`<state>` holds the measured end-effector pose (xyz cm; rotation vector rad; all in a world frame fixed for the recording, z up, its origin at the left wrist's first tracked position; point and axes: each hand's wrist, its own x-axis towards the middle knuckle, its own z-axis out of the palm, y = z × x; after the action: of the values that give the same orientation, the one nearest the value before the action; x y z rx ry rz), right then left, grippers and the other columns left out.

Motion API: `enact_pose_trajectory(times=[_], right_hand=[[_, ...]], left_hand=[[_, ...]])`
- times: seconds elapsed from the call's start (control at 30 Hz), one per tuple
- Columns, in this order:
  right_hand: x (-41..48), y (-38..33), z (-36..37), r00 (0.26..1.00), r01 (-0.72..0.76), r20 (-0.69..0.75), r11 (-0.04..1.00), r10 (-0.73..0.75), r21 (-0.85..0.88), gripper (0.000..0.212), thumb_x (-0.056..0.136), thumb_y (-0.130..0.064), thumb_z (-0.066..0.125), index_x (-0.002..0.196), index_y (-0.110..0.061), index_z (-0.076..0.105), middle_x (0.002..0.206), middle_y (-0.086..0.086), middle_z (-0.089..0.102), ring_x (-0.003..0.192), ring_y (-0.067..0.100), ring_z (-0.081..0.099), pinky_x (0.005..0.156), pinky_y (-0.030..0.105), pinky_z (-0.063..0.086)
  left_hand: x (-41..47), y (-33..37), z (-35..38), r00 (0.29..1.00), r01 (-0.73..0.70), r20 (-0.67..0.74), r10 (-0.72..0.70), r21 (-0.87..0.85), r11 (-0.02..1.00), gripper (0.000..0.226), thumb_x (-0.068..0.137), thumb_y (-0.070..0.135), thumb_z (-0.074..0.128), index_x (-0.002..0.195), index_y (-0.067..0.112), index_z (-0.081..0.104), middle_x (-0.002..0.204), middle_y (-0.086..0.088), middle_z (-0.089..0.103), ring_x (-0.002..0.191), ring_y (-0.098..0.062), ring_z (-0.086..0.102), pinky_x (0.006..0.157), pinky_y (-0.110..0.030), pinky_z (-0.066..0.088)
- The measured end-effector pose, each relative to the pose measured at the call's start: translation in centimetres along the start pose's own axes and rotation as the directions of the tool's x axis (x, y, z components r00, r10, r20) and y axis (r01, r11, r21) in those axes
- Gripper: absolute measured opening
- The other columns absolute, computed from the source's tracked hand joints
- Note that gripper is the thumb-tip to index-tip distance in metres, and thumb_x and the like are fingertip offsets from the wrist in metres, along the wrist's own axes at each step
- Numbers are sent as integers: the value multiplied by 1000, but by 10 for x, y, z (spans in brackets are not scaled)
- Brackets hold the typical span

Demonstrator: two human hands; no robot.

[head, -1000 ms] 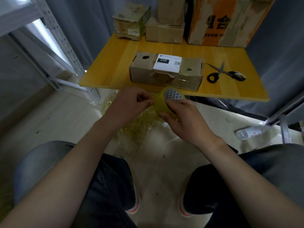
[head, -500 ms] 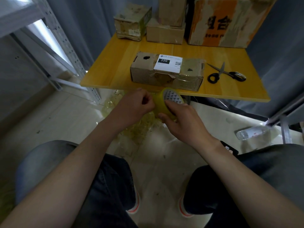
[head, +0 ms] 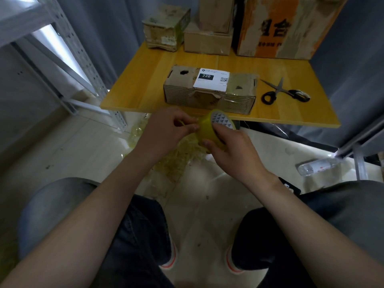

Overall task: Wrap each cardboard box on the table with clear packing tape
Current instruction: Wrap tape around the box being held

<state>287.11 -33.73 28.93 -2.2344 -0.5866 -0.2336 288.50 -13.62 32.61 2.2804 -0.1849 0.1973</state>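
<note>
Right hand (head: 232, 150) grips a yellow-tinted roll of clear packing tape (head: 208, 133), left hand (head: 166, 129) pinches its loose end (head: 184, 123) — lose the pinch and the end likely re-sticks.

A yellow wooden surface (head: 145, 80) stands against grey-blue curtains (head: 104, 38) that hang behind it and along its right side. To the left rises a pale metal rack (head: 79, 53) with perforated uprights, and a bright strip of light (head: 56, 44) shows behind it. The floor (head: 62, 146) is pale, glossy and speckled with dirt. A heap of yellowish scraps (head: 178, 161) lies on it under the surface's near edge. At the right, a plastic bottle (head: 315, 166) lies on its side near a grey metal frame (head: 361, 134).
</note>
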Motion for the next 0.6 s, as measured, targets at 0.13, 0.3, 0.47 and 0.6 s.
enact_pose_trajectory(times=[0.13,0.3,0.47,0.6], right_hand=[[-1,-2,2,1000,10,5,1000,-10,-25,27,97,-46,57,93,-20,60,74,-1,60,65,19,55,56,45,46],[-3,-6,4,1000,25,20,993,-23,-116,29,97,-39,67,85,-28,43,61,-10,39,53,11,38,49,35,27],[-2,-9,11,983,-169,34,963,180,-207,33,96,-47,66,84,-23,48,66,-6,46,58,15,40,48,31,21],[0,-5,15,953,-297,3,940,301,-167,37,93,-50,67,84,-16,53,70,4,56,64,23,52,53,38,40]], left_hand=[[-2,4,-1,1000,-2,-24,4,74,997,11,88,30,78,83,34,69,85,20,60,79,0,61,70,-17,46],[-5,8,7,996,83,-42,-78,139,987,7,93,33,71,87,30,70,83,21,60,78,1,60,64,-17,41],[-7,9,13,996,80,16,-83,141,987,9,96,30,67,88,29,67,81,20,59,80,-5,60,73,-31,48],[-9,14,15,995,46,85,-59,150,988,9,98,29,64,89,29,64,84,16,60,86,-11,61,77,-33,49]])
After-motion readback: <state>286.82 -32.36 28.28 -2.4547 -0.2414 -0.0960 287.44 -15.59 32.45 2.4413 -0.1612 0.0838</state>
